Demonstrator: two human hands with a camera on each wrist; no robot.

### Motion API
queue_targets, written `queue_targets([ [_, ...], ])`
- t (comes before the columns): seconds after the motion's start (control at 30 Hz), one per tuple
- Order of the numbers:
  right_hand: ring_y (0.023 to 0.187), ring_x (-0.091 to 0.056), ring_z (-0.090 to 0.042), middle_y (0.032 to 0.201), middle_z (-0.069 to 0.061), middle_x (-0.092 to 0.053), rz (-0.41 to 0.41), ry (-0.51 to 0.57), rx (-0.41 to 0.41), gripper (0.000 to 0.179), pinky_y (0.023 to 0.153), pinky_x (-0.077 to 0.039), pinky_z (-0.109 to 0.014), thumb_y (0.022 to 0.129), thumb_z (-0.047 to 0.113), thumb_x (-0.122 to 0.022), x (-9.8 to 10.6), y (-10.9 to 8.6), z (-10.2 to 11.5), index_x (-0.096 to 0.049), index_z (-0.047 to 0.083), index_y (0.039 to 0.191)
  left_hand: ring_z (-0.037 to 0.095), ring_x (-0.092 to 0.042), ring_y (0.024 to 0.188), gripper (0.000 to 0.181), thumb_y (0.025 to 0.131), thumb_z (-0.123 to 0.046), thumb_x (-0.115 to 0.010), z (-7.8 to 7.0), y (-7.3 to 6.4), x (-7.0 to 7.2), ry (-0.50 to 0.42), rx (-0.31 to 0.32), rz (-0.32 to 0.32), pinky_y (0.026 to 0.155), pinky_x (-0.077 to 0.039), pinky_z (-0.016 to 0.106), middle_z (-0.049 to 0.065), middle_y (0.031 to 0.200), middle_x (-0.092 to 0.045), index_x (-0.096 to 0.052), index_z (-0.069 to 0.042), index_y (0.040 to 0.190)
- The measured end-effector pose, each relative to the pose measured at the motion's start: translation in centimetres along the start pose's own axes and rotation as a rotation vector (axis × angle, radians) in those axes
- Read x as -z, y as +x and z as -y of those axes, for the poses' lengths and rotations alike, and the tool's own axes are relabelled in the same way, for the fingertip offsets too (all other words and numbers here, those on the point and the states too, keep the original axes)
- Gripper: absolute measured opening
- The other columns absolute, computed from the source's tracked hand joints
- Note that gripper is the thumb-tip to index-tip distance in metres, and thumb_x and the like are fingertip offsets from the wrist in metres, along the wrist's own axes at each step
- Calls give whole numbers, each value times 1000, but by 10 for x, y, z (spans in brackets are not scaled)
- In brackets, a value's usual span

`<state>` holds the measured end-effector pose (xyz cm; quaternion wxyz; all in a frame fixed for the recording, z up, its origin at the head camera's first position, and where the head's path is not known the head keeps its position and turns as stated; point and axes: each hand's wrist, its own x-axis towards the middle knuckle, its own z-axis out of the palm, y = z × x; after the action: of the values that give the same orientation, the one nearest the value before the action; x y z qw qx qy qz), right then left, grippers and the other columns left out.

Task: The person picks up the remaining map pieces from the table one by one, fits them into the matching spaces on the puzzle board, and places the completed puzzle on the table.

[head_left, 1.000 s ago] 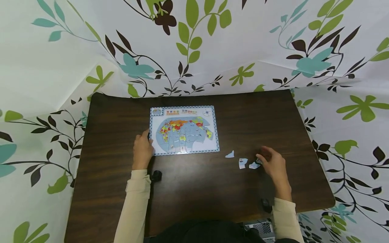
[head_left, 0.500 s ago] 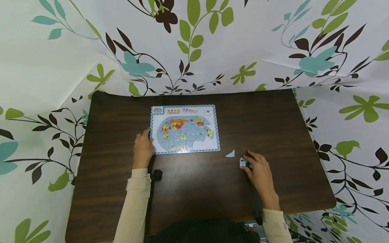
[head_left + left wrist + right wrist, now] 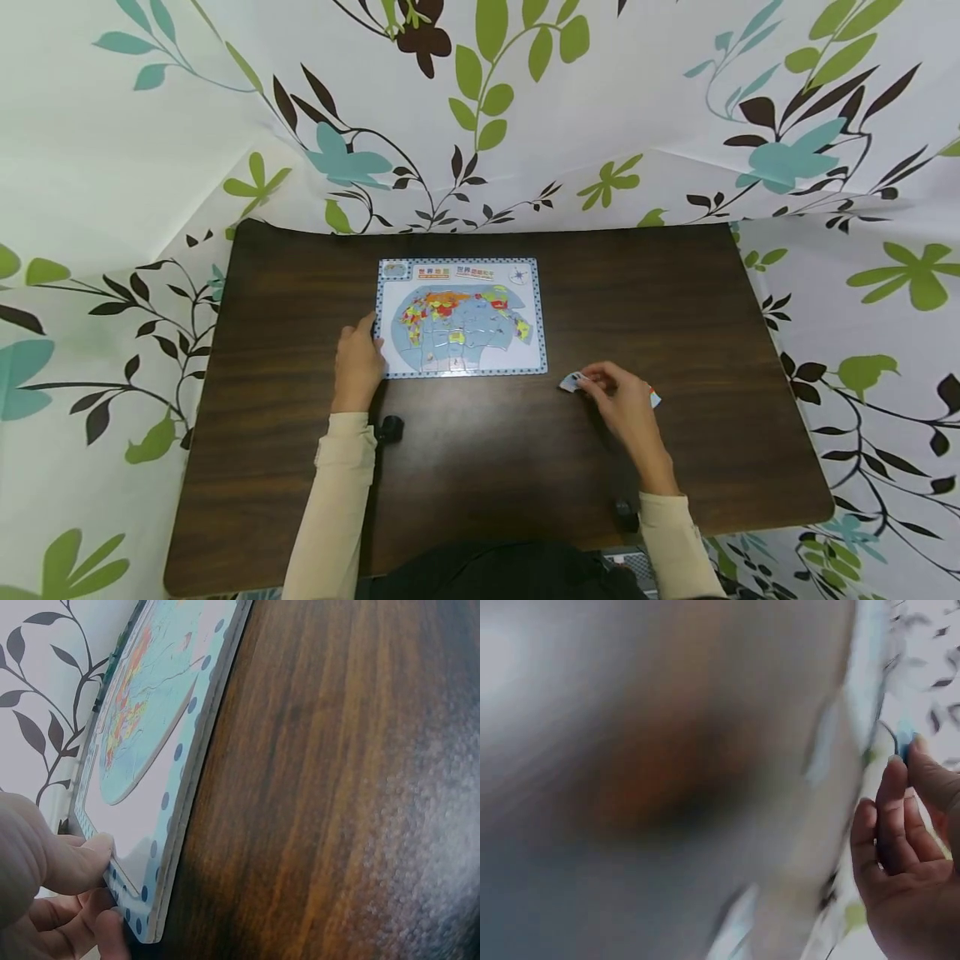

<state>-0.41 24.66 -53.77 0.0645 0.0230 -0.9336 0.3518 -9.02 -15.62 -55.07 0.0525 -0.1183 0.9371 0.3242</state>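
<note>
A world-map jigsaw puzzle board (image 3: 461, 317) with a dotted blue border lies on the table, a bare white area at the lower right of its map. My left hand (image 3: 357, 364) grips its left edge. In the left wrist view the thumb (image 3: 79, 862) lies over the border, the other fingers at the side of the corner. My right hand (image 3: 622, 408) is right of the board. Its thumb and a finger pinch a small blue puzzle piece (image 3: 903, 742), seen edge-on in the right wrist view. Another puzzle piece (image 3: 656, 398) shows past the hand's right side.
The dark wooden table (image 3: 480, 467) carries everything. Blurred pieces (image 3: 735, 926) lie on it in the right wrist view. Leaf-patterned white cloth (image 3: 555, 108) rises behind the table and hangs at both sides. Dark wrist devices (image 3: 390, 429) sit at the sleeves.
My right hand has moved left across the loose pieces toward the board, carrying a puzzle piece. My left hand has stayed on the board's left edge. The head view has shifted slightly.
</note>
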Motion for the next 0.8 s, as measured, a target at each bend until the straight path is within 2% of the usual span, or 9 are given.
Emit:
queue_targets([
  [0.07, 67, -65, -12, 83, 0, -73, 40, 87, -38, 12, 58, -49, -26, 88, 22, -77, -10, 17, 15, -74, 13, 97, 45, -53, 109, 49, 102, -8, -51, 0, 0, 0, 0, 2, 4, 88, -47, 60, 31, 127, -51, -43, -7, 151],
  [0.13, 66, -61, -11, 81, 1, -72, 83, 131, -61, 13, 57, -45, -24, 89, 26, -77, -22, 35, 30, -74, 15, 96, 44, -54, 107, 49, 102, -7, -51, 0, 0, -1, 0, 2, 6, 86, -47, 59, 30, 126, -51, -43, -7, 150],
  [0.3, 65, -54, -13, 80, 4, -72, 173, 109, -60, 14, 59, -42, -27, 91, 30, -75, -60, 65, 52, -74, 16, 94, 43, -55, 104, 48, 102, -7, -52, 0, 0, -3, -1, -2, 9, 83, -48, 59, 29, 123, -52, -44, -8, 150],
  [0.47, 69, -58, -13, 85, 7, -73, 212, -6, -56, 15, 61, -45, -33, 90, 35, -74, -87, 70, 61, -76, 21, 94, 43, -56, 103, 48, 102, -8, -52, 0, 0, -4, -4, -5, 17, 81, -49, 58, 28, 123, -52, -45, -10, 150],
  [0.57, 80, -62, -16, 92, 6, -75, 194, -69, -4, 16, 71, -49, -38, 89, 36, -76, -94, 70, 64, -78, 21, 96, 44, -56, 103, 48, 101, -8, -52, 1, 0, -4, -6, -6, 7, 80, -49, 59, 28, 122, -53, -45, -10, 149],
  [0.67, 92, -62, -22, 101, 2, -74, 171, -117, 73, 17, 83, -49, -44, 87, 35, -78, -98, 71, 67, -79, 21, 98, 44, -56, 104, 48, 101, -7, -52, 1, 0, -2, -9, -3, -5, 81, -48, 59, 29, 122, -53, -46, -10, 149],
  [0.73, 95, -61, -23, 102, 1, -72, 166, -138, 100, 17, 88, -47, -45, 87, 34, -78, -100, 71, 68, -80, 21, 98, 43, -55, 104, 49, 101, -7, -53, 0, 1, -1, -11, 2, -9, 83, -48, 59, 28, 122, -53, -45, -10, 149],
  [0.8, 95, -61, -22, 100, 2, -71, 167, -160, 109, 18, 87, -48, -44, 85, 35, -80, -102, 72, 70, -79, 22, 97, 43, -55, 105, 49, 101, -7, -53, 0, 1, 1, -12, 1, -11, 84, -47, 59, 29, 122, -53, -45, -9, 149],
])
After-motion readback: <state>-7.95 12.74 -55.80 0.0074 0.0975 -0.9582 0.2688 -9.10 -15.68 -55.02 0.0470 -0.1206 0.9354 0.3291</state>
